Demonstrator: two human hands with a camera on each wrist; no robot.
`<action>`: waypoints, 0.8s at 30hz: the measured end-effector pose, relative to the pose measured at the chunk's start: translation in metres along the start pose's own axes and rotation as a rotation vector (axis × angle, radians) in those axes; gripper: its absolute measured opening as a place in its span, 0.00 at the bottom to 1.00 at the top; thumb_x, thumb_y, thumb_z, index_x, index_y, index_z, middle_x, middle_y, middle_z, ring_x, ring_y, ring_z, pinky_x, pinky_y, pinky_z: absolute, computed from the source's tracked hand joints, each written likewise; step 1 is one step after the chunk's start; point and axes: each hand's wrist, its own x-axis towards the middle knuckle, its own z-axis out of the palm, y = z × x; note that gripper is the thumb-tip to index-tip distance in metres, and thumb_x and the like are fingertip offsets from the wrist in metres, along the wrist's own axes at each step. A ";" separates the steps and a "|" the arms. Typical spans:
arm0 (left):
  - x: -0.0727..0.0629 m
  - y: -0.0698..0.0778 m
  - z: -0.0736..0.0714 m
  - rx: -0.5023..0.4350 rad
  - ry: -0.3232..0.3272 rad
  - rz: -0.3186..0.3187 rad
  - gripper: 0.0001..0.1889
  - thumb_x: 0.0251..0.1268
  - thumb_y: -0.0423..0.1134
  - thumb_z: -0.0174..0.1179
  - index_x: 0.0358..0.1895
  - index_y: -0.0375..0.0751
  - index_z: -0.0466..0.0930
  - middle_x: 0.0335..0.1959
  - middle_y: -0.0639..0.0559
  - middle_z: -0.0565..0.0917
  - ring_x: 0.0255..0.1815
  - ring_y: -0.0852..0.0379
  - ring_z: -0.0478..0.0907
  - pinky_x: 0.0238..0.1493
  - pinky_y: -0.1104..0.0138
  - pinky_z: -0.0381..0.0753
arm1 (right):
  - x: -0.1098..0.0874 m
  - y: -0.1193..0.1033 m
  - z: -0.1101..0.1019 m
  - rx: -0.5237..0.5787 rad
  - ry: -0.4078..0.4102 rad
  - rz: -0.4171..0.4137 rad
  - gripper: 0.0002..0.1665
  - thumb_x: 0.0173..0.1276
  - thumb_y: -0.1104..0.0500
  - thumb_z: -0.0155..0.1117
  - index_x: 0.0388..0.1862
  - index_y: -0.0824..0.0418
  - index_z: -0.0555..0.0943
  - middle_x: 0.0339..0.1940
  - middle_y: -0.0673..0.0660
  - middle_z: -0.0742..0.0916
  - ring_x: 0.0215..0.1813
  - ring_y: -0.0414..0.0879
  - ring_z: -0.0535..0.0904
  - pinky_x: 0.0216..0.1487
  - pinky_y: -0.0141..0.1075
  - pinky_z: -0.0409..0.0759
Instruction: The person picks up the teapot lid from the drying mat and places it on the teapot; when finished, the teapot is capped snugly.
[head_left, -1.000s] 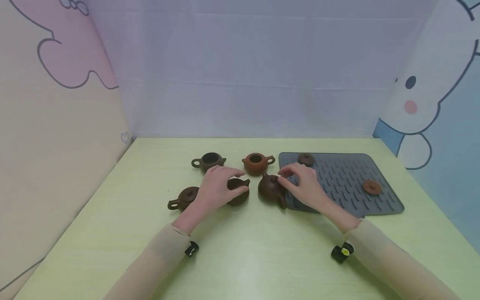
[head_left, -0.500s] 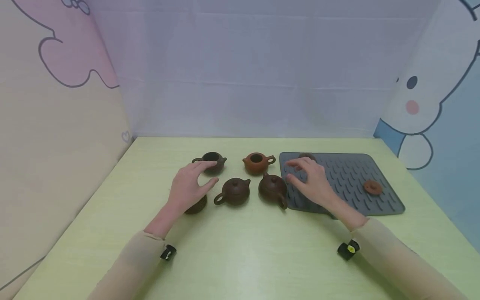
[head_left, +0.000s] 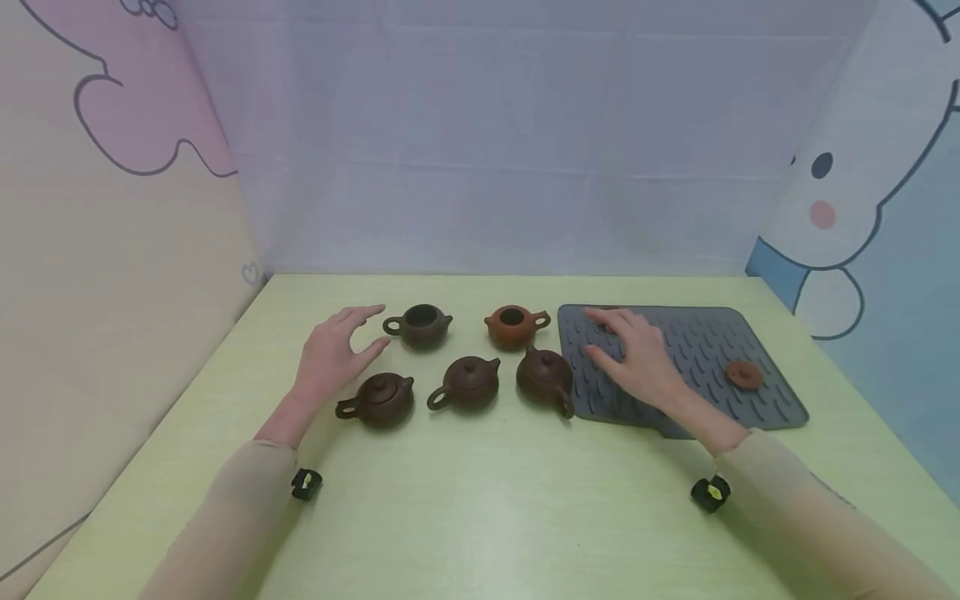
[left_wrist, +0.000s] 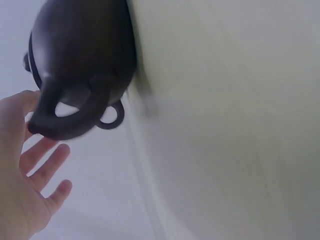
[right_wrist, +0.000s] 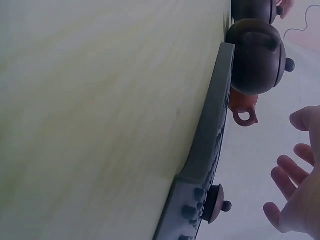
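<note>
My left hand (head_left: 330,354) hovers with parted, bent fingers behind the left lidded teapot (head_left: 384,402), holding nothing. In the left wrist view that dark teapot (left_wrist: 85,45) stands close in front of the fingers. Two more lidded dark brown teapots, the middle teapot (head_left: 469,384) and the right teapot (head_left: 542,379), stand in the same row. Behind them are a lidless dark teapot (head_left: 422,327) and a lidless reddish teapot (head_left: 513,327). Over the grey mat's left part is my right hand (head_left: 639,357), thumb and fingers spread and holding nothing. It hides most of a dark lid (right_wrist: 215,204).
A grey ridged mat (head_left: 675,321) lies at the right of the pale green table (head_left: 480,508), and the right teapot stands at its left edge. On the mat's right side rests a reddish lid (head_left: 745,375). A pale curtain (head_left: 510,150) closes off the back.
My left hand has moved left, from the middle teapot past the left one. My right hand has drawn right, away from the right teapot to over the mat. The teapots stay put.
</note>
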 end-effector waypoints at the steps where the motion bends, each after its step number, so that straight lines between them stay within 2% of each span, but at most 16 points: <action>1: 0.001 -0.004 0.001 0.003 -0.008 0.007 0.25 0.60 0.45 0.69 0.62 0.45 0.79 0.56 0.43 0.85 0.48 0.43 0.84 0.39 0.50 0.83 | 0.000 0.001 0.000 -0.008 -0.001 0.002 0.32 0.66 0.56 0.68 0.69 0.56 0.73 0.58 0.61 0.82 0.55 0.57 0.76 0.53 0.61 0.66; 6: 0.010 -0.018 0.003 0.031 -0.068 0.068 0.27 0.60 0.46 0.69 0.63 0.43 0.78 0.57 0.42 0.84 0.51 0.41 0.84 0.46 0.48 0.83 | -0.001 0.005 -0.002 -0.039 0.005 -0.003 0.32 0.66 0.57 0.69 0.69 0.57 0.73 0.59 0.62 0.81 0.59 0.60 0.75 0.56 0.64 0.65; 9: 0.015 -0.026 0.005 0.043 -0.137 0.099 0.28 0.61 0.48 0.69 0.64 0.44 0.77 0.59 0.42 0.83 0.54 0.40 0.83 0.52 0.47 0.81 | -0.002 0.008 -0.004 -0.055 0.008 -0.008 0.32 0.65 0.57 0.69 0.68 0.58 0.73 0.59 0.63 0.81 0.60 0.62 0.74 0.57 0.66 0.64; 12: 0.020 -0.034 0.009 0.028 -0.233 0.085 0.29 0.62 0.49 0.68 0.66 0.46 0.75 0.61 0.43 0.82 0.56 0.41 0.82 0.54 0.46 0.80 | -0.001 0.012 -0.006 -0.076 -0.002 -0.005 0.32 0.66 0.57 0.69 0.68 0.58 0.73 0.60 0.63 0.81 0.62 0.62 0.73 0.59 0.66 0.64; 15: 0.025 -0.042 0.014 -0.017 -0.315 0.045 0.31 0.62 0.50 0.67 0.69 0.48 0.72 0.64 0.45 0.80 0.57 0.43 0.81 0.55 0.45 0.79 | 0.000 0.017 -0.009 -0.097 -0.011 -0.007 0.32 0.66 0.57 0.69 0.68 0.58 0.73 0.61 0.63 0.81 0.62 0.62 0.74 0.58 0.65 0.65; 20: 0.034 -0.052 0.022 -0.103 -0.364 0.015 0.34 0.61 0.50 0.69 0.70 0.48 0.71 0.67 0.48 0.78 0.61 0.44 0.79 0.61 0.45 0.76 | 0.007 0.024 -0.012 -0.114 -0.004 -0.055 0.31 0.65 0.58 0.69 0.67 0.59 0.74 0.59 0.64 0.82 0.57 0.62 0.76 0.53 0.63 0.70; 24: 0.041 -0.055 0.029 -0.148 -0.397 0.015 0.34 0.61 0.50 0.68 0.70 0.47 0.71 0.68 0.48 0.77 0.61 0.45 0.79 0.63 0.45 0.74 | 0.013 0.032 -0.014 -0.153 -0.004 -0.082 0.31 0.65 0.58 0.69 0.67 0.58 0.74 0.57 0.64 0.82 0.52 0.62 0.76 0.48 0.61 0.70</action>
